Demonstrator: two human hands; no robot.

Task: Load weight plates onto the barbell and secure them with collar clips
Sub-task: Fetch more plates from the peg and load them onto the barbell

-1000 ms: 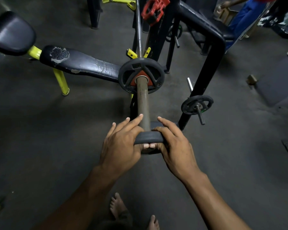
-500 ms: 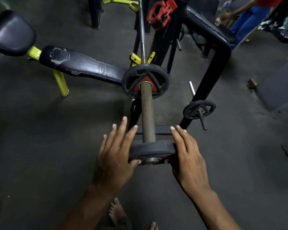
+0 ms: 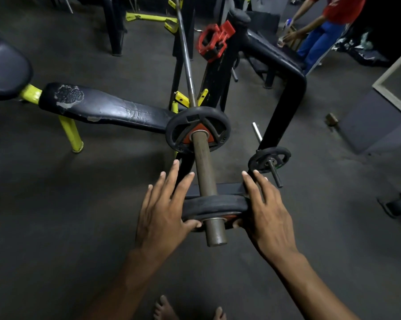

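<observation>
Toes [image 3: 163, 307] of the person's bare feet are showing at the bottom edge on the dark gym floor [image 3: 44, 227]. Above them, the left hand [image 3: 164, 212] and the right hand [image 3: 265, 214] are pressing on opposite edges of a black weight plate [image 3: 214, 205], fingers spread and extended forward, thumbs hooking onto its near face. This plate is sitting on the barbell sleeve [image 3: 204, 172], close to the sleeve's near end, which is sticking out past it. Further along the sleeve, a second black plate [image 3: 198, 130] with an orange hub is resting at the inner end, well apart from the first. To the right, a small plate [image 3: 269, 159] is hanging on a storage peg of the black rack [image 3: 284, 105]. Beyond, a worn black bench pad [image 3: 107, 109] on yellow legs is lying to the left, and red collar clips [image 3: 214, 41] are perching on the rack upright. Far back, another person in blue trousers [image 3: 317, 42] is standing.
</observation>
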